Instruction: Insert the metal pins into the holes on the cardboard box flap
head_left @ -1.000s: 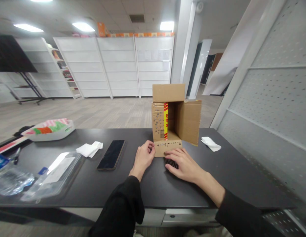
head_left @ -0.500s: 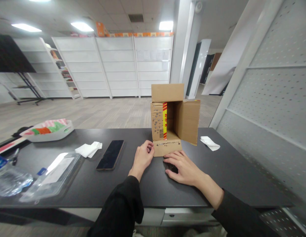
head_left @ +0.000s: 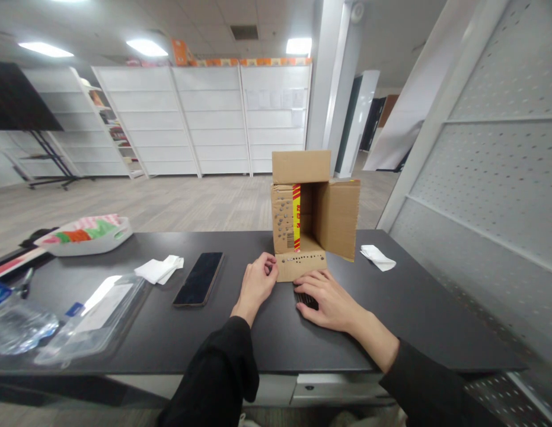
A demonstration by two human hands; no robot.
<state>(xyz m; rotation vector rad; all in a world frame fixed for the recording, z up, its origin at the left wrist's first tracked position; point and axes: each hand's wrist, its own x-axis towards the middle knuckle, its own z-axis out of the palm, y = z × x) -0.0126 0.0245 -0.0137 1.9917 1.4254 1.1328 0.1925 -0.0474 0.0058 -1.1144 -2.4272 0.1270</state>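
A cardboard box (head_left: 283, 219) stands on the dark table with its open side facing me and its flaps spread. Its lower flap (head_left: 287, 271) lies toward me, with a row of small dark round spots along it. Beside that flap's left edge is my left hand (head_left: 257, 284), fingertips curled together in a pinch; whatever may be between them is hidden. My right hand (head_left: 331, 301) rests just in front of the flap, its fingers and thumb closed around a dark ribbed object (head_left: 305, 298) on the tabletop. The palm covers much of that object, so its kind is unclear.
Left of my hands lie a phone (head_left: 198, 280), folded white tissue (head_left: 159, 270), a clear plastic case (head_left: 102, 314) and a water bottle (head_left: 22, 326). A white basket (head_left: 91, 246) stands farther back. Another tissue (head_left: 377, 257) lies right of the box.
My right hand has shifted very slightly left and away from me, still over the dark ribbed object. My left hand and the box look the same.
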